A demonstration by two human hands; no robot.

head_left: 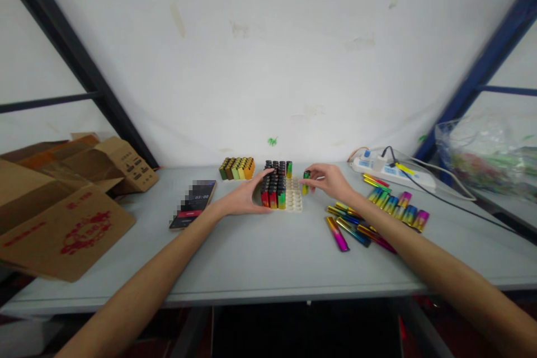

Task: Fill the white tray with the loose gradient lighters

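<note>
As the head view shows, our left hand (247, 196) clasps one tray (294, 202) by its left side, seemingly to steady it; three lighters (273, 199) stand in its front row. Just right of it, our right hand (326, 179) pinches one lighter (305, 190) roughly upright, apparently matching those standing. Beyond the left hand sits one yellowish set (237, 169); left of that hand, one phone (201, 202). Loose lighters (337, 234), too overlapped to count, lie right of the right hand.

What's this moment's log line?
left hand: spans pale tray at left end | right hand: holds green-yellow piece beside it | tray: upright pieces, sockets exposed right | table, right: loose pieces
</note>
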